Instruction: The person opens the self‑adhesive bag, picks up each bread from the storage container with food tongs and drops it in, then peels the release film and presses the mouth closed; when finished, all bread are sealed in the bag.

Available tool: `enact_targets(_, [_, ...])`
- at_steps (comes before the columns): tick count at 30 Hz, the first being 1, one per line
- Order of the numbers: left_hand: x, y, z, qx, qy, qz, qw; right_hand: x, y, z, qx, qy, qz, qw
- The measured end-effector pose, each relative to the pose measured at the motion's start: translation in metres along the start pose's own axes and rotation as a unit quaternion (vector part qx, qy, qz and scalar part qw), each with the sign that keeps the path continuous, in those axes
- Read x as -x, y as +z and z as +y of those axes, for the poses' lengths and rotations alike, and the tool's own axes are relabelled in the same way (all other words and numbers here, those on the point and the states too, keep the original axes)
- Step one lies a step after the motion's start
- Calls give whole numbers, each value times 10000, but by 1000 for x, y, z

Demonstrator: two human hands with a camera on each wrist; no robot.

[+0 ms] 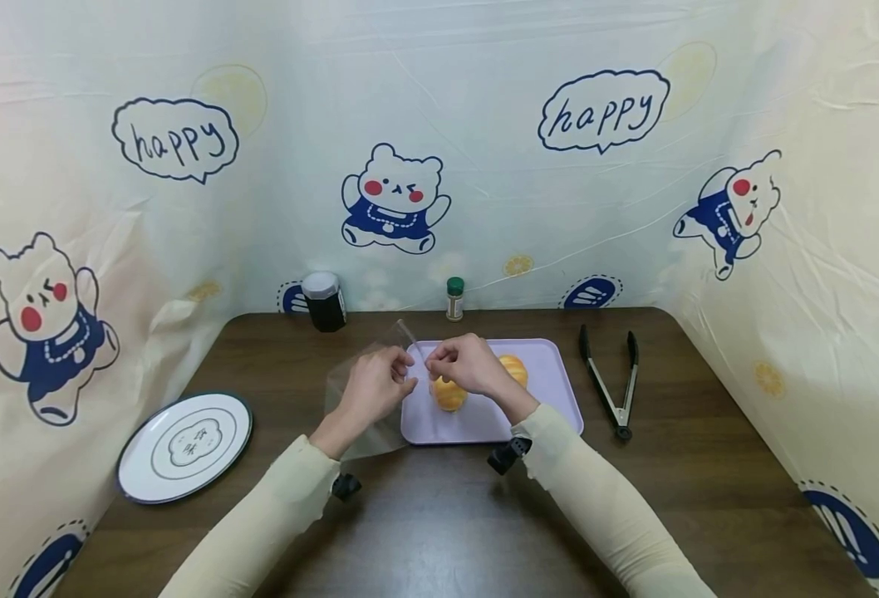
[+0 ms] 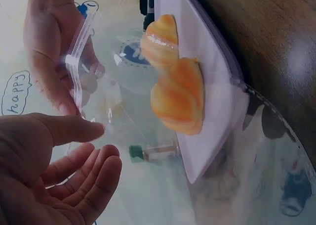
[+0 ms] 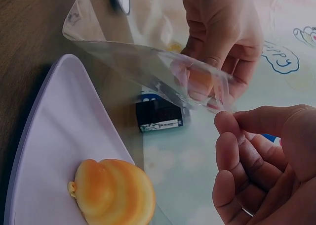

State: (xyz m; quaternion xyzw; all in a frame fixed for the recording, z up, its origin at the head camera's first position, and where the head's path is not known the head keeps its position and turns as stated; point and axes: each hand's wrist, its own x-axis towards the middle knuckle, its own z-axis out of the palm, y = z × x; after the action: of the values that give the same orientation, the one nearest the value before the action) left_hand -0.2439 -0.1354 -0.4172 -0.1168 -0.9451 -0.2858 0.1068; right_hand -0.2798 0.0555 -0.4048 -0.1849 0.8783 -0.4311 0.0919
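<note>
A clear plastic zip bag (image 1: pixel 344 386) hangs between my two hands above the left side of a lilac tray (image 1: pixel 550 399). My left hand (image 1: pixel 375 384) holds its mouth near the zip strip, the thumb showing through the film in the right wrist view. On the other side, my right hand (image 1: pixel 469 364) pinches the bag's edge between thumb and forefinger, the other fingers loosely bent. Two golden swirled bread rolls lie on the tray: the nearer roll (image 2: pixel 178 99) and the farther roll (image 2: pixel 162 41). The right hand partly covers them in the head view.
Metal tongs with black tips (image 1: pixel 622 403) lie spread to the tray's right. A white plate with a dark rim (image 1: pixel 144 461) rests at the table's left edge. Along the back stand a dark jar with a grey lid (image 1: pixel 325 306) and a small green-capped bottle (image 1: pixel 454 301). A printed curtain surrounds the table.
</note>
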Motion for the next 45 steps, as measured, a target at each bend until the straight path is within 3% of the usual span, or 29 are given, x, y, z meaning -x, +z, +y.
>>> enact_targets(4, [0,1,-1,56,169,142,9997,-1,0,2,-72,22,-10,10000])
enact_targets(9, [1,-2,1,-227,331,266,9988,-1,-2,5,-73,-2,34,10000])
enact_targets(13, [1,-5,2,-381,164,197,9989,-1,-3,6,-1,-70,69,10000])
enact_targets(20, [2,-8,3,-543,-455,-202,9973,-1,-4,8,113,-70,111,9999])
enact_targets(26, [2,-10,2,-666,-337,-188,9970,-1,-5,9,75,-26,103,9999])
enact_targets(29, [2,-11,2,-724,-274,-330,9965,-1,-5,10,28,-15,92,10000])
enact_targets(33, [2,-13,2,-844,-348,-610,9940,-2,-6,11,10,-13,90,10000])
enact_targets(40, [0,-18,0,-1147,-346,-649,9907,-3,-6,12,84,13,139,9999])
enact_targets(45, [-1,-19,0,-1217,-539,-779,9880,-4,-6,11,80,45,67,9999])
